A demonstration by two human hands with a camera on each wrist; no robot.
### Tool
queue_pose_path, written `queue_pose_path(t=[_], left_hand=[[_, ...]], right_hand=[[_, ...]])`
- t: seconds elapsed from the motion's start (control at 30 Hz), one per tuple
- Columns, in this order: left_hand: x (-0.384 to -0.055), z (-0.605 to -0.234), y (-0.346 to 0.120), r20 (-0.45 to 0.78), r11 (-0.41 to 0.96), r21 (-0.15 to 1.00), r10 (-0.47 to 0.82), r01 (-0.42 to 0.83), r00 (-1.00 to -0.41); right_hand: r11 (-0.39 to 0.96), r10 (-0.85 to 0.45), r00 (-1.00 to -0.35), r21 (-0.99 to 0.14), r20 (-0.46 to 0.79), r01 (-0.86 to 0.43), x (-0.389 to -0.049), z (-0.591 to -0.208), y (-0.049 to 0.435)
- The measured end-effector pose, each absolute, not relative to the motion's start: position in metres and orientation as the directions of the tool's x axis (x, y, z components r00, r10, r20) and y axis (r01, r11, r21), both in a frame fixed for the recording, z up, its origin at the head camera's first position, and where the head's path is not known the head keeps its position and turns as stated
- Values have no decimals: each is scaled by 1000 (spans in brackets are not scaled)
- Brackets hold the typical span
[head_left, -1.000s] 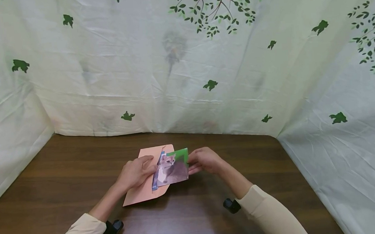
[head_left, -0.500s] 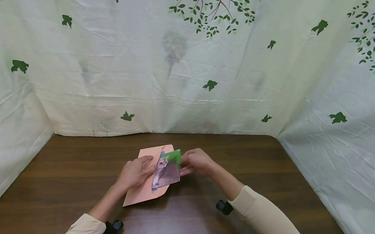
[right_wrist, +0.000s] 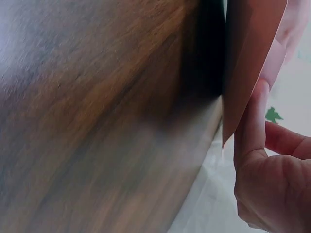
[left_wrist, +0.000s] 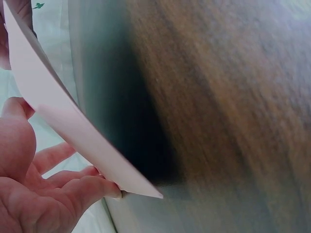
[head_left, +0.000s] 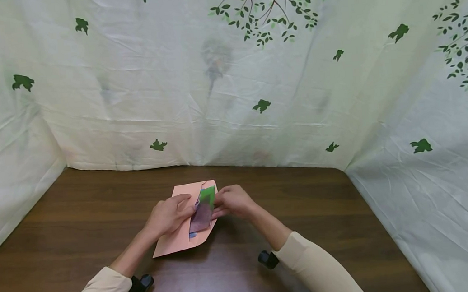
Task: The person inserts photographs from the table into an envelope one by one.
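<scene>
A pink paper envelope (head_left: pixel 175 243) is held tilted over the table, its opening toward the right. My left hand (head_left: pixel 167 218) grips its left part, and the left wrist view has that hand's fingers (left_wrist: pixel 87 191) along the paper. Most of a cat photo card (head_left: pixel 202 217) lies inside the opening; its green corner and grey-purple lower part show, while the cat is nearly hidden. Below it peeks a blue edge of another card (head_left: pixel 192 235). My right hand (head_left: pixel 235 202) pinches the photo card's right edge, fingertips right at the envelope's flap.
The brown wooden table (head_left: pixel 80 220) extends around both hands. White cloth (head_left: pixel 173 100) printed with green leaves hangs behind the table and down both sides. A black wrist camera (head_left: pixel 268 260) sits under the right forearm, another (head_left: pixel 142 284) under the left.
My right hand has moved left, sliding the cat photo card deeper into the envelope, so less of it shows. The left hand and the envelope have stayed in place.
</scene>
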State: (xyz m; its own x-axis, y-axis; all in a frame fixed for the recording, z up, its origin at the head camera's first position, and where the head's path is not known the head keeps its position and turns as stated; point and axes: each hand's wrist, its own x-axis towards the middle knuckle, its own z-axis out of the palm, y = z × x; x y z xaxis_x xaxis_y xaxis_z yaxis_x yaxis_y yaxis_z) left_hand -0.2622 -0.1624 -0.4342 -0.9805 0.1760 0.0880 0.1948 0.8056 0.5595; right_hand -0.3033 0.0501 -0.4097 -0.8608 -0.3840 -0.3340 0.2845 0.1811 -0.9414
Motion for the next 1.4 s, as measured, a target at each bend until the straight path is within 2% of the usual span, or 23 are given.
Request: queue_pose_path(t=[0.57, 1.4], left_hand=[[-262, -434, -162, 46, 807, 568, 164, 161, -985], [-263, -437, -163, 50, 805, 571, 160, 160, -986]], right_hand=[[142, -371, -863, -939, -344, 313, -303, -417, 32], [126, -346, -865, -932, -363, 340, -304, -425, 16]])
